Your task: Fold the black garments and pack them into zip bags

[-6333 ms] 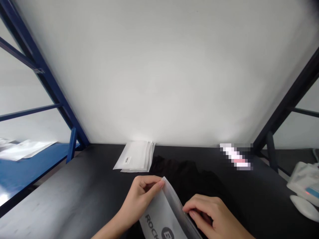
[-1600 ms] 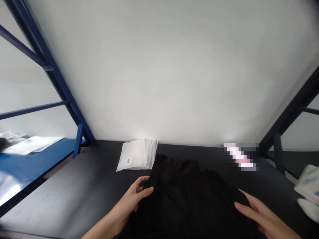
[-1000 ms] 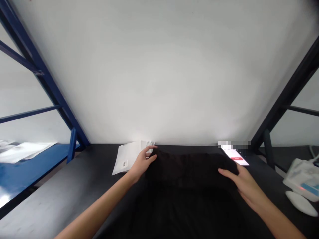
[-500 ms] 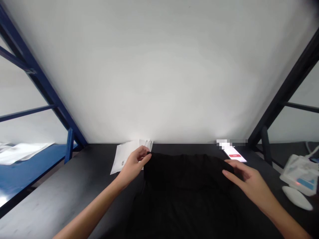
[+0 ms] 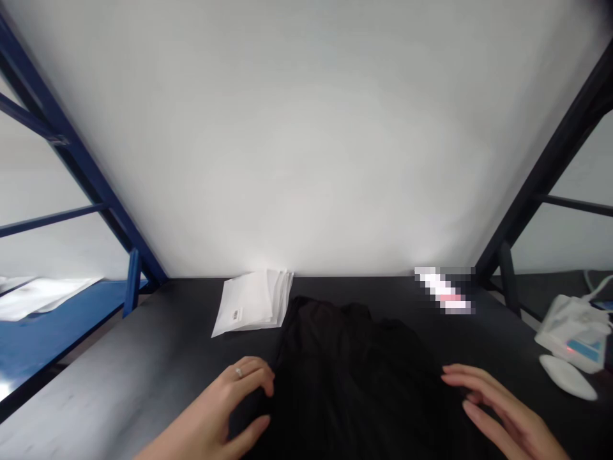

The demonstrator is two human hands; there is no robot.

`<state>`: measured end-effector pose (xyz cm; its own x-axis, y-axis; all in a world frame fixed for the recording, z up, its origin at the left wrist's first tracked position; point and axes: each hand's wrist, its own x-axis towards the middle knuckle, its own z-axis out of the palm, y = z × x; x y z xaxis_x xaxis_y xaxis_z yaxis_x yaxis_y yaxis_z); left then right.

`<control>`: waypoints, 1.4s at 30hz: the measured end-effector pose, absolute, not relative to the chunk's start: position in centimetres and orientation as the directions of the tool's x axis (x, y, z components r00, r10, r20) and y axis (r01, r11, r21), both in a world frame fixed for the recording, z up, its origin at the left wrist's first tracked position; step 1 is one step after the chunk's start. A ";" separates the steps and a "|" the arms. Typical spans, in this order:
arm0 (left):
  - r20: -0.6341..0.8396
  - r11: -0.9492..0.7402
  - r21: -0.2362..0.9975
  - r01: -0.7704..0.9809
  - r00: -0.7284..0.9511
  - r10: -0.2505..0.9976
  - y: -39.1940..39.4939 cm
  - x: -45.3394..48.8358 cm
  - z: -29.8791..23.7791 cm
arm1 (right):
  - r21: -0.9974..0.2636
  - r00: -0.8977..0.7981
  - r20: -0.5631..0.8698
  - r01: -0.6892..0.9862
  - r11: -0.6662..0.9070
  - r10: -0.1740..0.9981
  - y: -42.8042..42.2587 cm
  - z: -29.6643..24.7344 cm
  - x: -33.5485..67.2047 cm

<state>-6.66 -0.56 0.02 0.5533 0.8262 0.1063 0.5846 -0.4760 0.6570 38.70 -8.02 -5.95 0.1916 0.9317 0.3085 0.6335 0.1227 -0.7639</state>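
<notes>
2 hands (image 5: 242, 396) (image 5: 498, 402) lowered, flanking soft-looking black cloth (image 5: 349, 377)

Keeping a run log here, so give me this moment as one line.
left hand open at black cloth | right hand open at its edge | white packets beyond

Probably a packing station: black bench (image 5: 143, 332), stacked white mailers (image 5: 251, 303), blue steel rack (image 5: 90, 179).

Black cloth (image 5: 349, 377) lies between the hands (image 5: 239, 399) (image 5: 500, 402), white packets (image 5: 251, 303) beyond it
</notes>
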 end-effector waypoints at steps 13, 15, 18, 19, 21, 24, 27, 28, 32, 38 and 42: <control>0.134 -0.720 0.298 0.627 0.720 0.681 7.1 7.5 0.7 | -0.355 -0.021 0.368 0.921 0.161 0.929 -3.4 -5.3 32.7; 0.158 -0.686 0.271 0.675 0.672 0.723 9.1 8.2 0.7 | -0.357 -0.024 0.411 0.915 0.185 0.912 -3.0 -5.1 32.9; 0.140 -0.651 0.292 0.701 0.642 0.754 10.9 8.6 0.8 | -0.328 -0.043 0.485 0.917 0.227 0.874 -2.9 -5.1 33.2; 0.129 -0.644 0.301 0.703 0.639 0.758 11.1 8.6 0.9 | -0.310 -0.052 0.508 0.920 0.238 0.860 -2.9 -5.3 33.3; 0.101 -0.632 0.323 0.705 0.638 0.763 11.4 8.6 1.2 | -0.267 -0.073 0.545 0.929 0.256 0.835 -3.0 -5.7 33.3; 0.047 -0.616 0.361 0.699 0.647 0.761 11.6 8.8 1.6 | -0.199 -0.112 0.595 0.939 0.280 0.796 -3.1 -6.1 33.4; -0.009 -0.624 0.396 0.674 0.682 0.731 12.2 9.2 2.0 | -0.145 -0.137 0.634 0.946 0.290 0.761 -3.2 -6.1 33.4; -0.022 -0.630 0.403 0.664 0.695 0.719 12.4 9.4 2.2 | -0.129 -0.144 0.644 0.947 0.293 0.751 -3.2 -6.0 33.3; 0.011 -0.614 0.403 0.679 0.667 0.745 12.9 10.2 2.5 | -0.070 -0.180 0.676 0.950 0.305 0.715 -3.3 -5.8 33.3; 0.246 -0.529 0.345 0.776 0.469 0.848 12.3 11.8 1.0 | -0.023 -0.194 0.669 0.960 0.281 0.718 -3.3 -5.7 33.0; 0.326 -0.544 0.323 0.774 0.449 0.832 11.6 11.6 -1.0 | -0.109 -0.131 0.633 0.961 0.256 0.763 -3.3 -6.3 33.6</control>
